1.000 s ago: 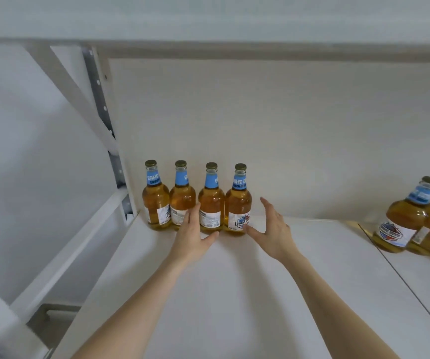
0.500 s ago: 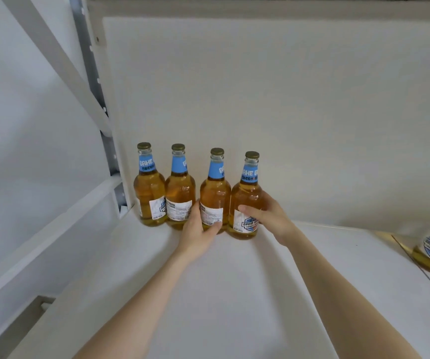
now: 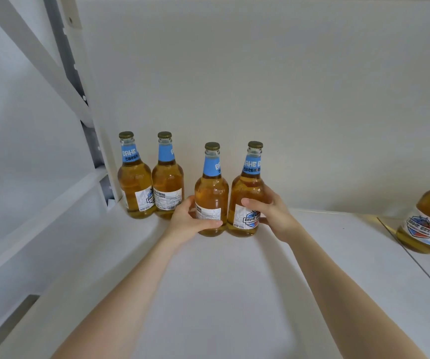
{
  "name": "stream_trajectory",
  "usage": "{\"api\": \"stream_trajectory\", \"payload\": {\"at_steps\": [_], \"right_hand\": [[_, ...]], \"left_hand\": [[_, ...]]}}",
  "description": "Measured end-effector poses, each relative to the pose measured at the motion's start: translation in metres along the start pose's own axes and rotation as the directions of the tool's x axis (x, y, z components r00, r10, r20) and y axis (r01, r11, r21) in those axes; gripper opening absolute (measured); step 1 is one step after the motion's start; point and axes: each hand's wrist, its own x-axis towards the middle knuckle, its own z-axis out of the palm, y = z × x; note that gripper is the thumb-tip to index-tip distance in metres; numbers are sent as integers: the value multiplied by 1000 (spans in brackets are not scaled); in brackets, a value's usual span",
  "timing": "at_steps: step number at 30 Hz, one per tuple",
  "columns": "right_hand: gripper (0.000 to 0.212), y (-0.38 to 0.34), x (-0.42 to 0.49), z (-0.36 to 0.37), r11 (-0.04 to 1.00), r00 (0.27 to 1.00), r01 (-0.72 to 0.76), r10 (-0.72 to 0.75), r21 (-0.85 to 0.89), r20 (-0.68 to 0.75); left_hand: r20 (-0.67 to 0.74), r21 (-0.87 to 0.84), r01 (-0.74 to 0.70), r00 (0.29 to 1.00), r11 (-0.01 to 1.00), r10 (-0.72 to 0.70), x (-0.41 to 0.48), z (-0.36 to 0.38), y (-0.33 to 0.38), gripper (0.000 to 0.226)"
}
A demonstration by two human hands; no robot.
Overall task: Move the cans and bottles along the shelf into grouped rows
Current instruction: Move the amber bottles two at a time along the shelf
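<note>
Several amber beer bottles with blue neck labels stand on a white shelf (image 3: 234, 294). Two bottles (image 3: 135, 187) (image 3: 168, 189) stay at the back left corner against the wall. My left hand (image 3: 189, 221) is wrapped around the lower body of the third bottle (image 3: 212, 193). My right hand (image 3: 271, 216) grips the fourth bottle (image 3: 247, 195) from its right side. These two held bottles stand side by side, forward of the back pair, with a small gap between them and the second bottle.
Another beer bottle (image 3: 428, 218) stands at the right edge of view, partly cut off, beyond a seam in the shelf. A white upright post (image 3: 92, 99) and slanted brace bound the shelf on the left. The wall runs close behind the bottles.
Both hands went from open in front of the row to closed on the third and fourth bottles. Those two bottles have come forward and slightly right, away from the back pair.
</note>
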Motion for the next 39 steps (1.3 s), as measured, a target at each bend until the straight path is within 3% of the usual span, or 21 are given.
{"api": "stream_trajectory", "payload": {"at_steps": [12,16,27,33,37,39], "right_hand": [[30,-11,-42,29,974,974,-162,183,156,-132],[35,-21,-56,39,965,963,-197,224,176,-150],[36,-53,-89,53,951,947,-234,269,200,-175],[40,-59,-110,50,955,948,-225,261,196,-183],[48,-60,-126,44,956,949,-219,256,196,-185],[45,-61,-134,40,956,949,-217,254,198,-186]], "left_hand": [[117,-176,139,986,975,-119,-63,-17,23,103],[136,-208,168,981,964,-141,-81,-25,32,89],[148,-185,215,971,959,-189,-113,-42,67,77],[137,-181,236,967,955,-213,-133,-37,76,103],[159,-193,248,963,949,-219,-144,-30,78,80],[162,-184,245,963,952,-216,-148,-25,81,80]]}}
